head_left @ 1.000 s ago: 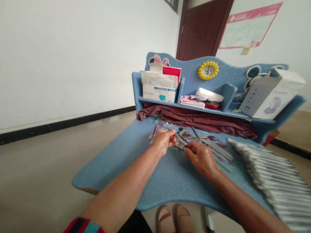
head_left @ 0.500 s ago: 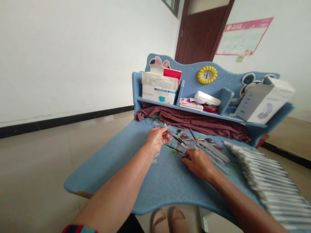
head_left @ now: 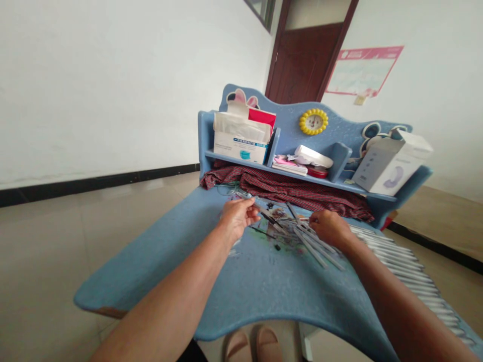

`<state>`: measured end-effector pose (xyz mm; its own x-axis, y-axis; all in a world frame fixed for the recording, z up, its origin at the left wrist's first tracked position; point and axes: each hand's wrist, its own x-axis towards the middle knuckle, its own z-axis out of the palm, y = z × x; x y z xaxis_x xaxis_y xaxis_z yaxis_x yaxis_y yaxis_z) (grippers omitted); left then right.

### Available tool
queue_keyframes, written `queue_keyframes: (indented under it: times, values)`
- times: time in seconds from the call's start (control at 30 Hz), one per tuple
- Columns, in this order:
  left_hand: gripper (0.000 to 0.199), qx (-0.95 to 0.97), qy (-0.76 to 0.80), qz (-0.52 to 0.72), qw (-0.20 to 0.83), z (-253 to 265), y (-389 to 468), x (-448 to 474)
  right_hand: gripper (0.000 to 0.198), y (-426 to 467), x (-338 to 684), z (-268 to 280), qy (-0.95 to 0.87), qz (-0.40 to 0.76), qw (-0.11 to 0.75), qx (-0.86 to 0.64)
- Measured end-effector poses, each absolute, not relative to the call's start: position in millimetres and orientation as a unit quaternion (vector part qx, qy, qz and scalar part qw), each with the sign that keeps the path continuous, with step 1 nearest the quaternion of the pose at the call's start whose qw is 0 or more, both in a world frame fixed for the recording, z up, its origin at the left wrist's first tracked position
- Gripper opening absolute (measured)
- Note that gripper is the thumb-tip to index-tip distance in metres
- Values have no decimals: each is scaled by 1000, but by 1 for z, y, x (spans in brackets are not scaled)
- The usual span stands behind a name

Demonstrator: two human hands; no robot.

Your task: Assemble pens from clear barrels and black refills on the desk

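My left hand (head_left: 239,217) is closed in a pinch around a slim greyish pen barrel (head_left: 261,207), which slants down to the right from the fingertips. Over the right side of a loose heap of clear and grey pen tubes (head_left: 311,246) is my right hand (head_left: 329,227), its fingers curled together; what they hold, if anything, I cannot make out. A small black cap-like piece (head_left: 277,247) lies on the blue desk (head_left: 249,291) between my hands. Near it rests a thin dark stick (head_left: 263,232), like a pen refill.
Many pale pen-like tubes (head_left: 400,266) lie in a dense row at the right. A checked red cloth (head_left: 287,188) is bunched below the shelf. On the shelf stand a mask box (head_left: 241,146), a white carton (head_left: 388,166) and papers (head_left: 289,166); a yellow clock (head_left: 313,121) is above.
My right hand has moved from the heap's near edge up and right over the tubes, leaving the black piece in view. My left hand keeps its pinch. The view has shifted slightly.
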<state>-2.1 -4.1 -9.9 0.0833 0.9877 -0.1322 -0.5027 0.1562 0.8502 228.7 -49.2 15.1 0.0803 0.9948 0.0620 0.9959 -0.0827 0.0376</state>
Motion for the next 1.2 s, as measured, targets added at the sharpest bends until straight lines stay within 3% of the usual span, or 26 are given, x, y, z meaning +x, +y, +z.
queue_keyframes:
  times: [0.37,0.67,0.77,0.87,0.93,1.03,1.2]
  values:
    - [13,330,371,559,664,-7,-7,-1,25,-20,238,-2,-686,-15,-71,-724]
    - [14,337,360,552,673,-6,-9,-2,19,-21,229,2,-704,-32,-43,-708]
    - [13,336,354,544,682,-7,-9,-1,16,-35,219,8,-718,-6,66,-693]
    - [13,336,347,538,691,-7,-11,0,9,-57,200,11,-695,248,339,-583]
    - [13,335,343,535,696,-8,-11,1,17,-71,185,11,-634,392,456,-486]
    - [14,328,340,532,703,-8,-12,3,26,-84,166,9,-583,459,519,-425]
    - [15,319,335,527,713,-8,-13,4,28,-82,154,3,-554,458,557,-417]
